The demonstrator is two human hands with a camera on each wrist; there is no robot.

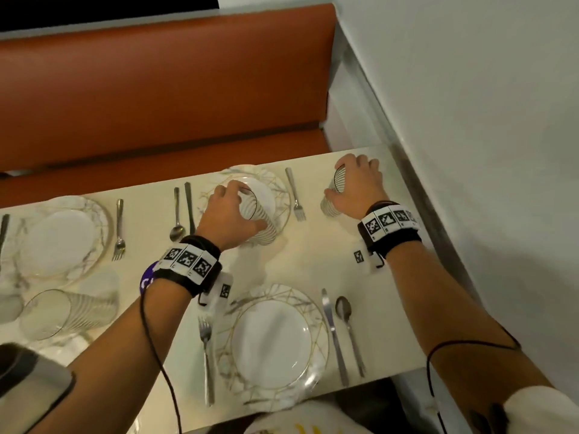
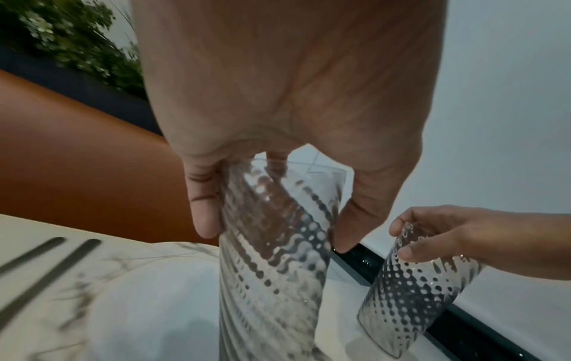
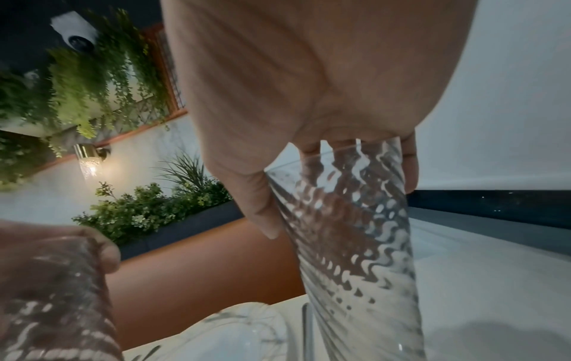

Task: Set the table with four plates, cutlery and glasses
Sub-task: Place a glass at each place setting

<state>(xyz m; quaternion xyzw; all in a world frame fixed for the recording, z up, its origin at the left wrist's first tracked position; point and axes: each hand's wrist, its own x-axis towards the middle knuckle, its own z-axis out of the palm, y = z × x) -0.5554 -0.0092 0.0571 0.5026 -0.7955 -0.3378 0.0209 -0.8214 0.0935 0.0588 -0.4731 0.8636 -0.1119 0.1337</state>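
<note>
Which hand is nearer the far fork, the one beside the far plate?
Left. The left hand, gripping a glass over the far plate, sits just left of the far fork; the right hand is farther right.

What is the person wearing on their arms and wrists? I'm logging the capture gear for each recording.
Both forearms are bare. Each wrist has a black strap carrying a row of white square tags with black pixel patterns, and a small white module hanging below. A thin dark cable runs back along each arm. A white sleeve shows on the right arm.

Dim indoor light, perhaps motion-blurred, edges warped
</note>
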